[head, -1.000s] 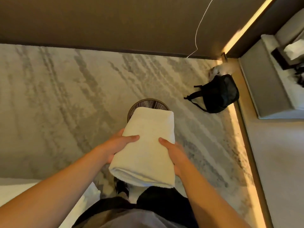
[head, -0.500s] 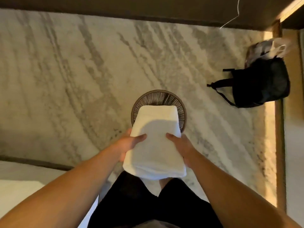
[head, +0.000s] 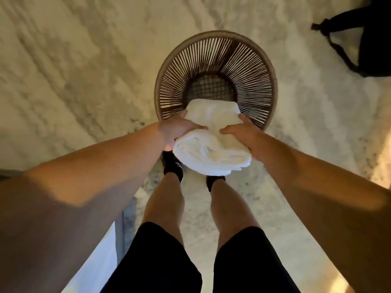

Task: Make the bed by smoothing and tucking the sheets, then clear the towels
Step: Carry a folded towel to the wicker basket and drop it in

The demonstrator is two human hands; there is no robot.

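A folded white towel (head: 211,142) sits in the middle of the frame, held up in the air over the near edge of a round basket (head: 215,66). The far end of the towel dips inside the basket's rim, and the near end, a thick roll of folds, sticks out toward the person. The left hand (head: 179,130) grips the left side of the towel, with its thumb lying across the top of the cloth and its fingers tucked under. The right hand (head: 245,132) grips the right side the same way, with the thumb on top and the fingers wrapped under the cloth. Both bare arms reach in from the bottom corners of the frame. The basket is brown, with thin strings running down its sides and a dark woven bottom. It stands on a pale carpet (head: 74,70) with grey streaks. Under the towel are the person's two legs in black shorts (head: 201,261) and black socks (head: 173,166). A black bag (head: 372,43) with straps lies on the carpet in the upper right of the frame. The corner of a white bed (head: 99,256) shows at the lower left, beside the left arm.
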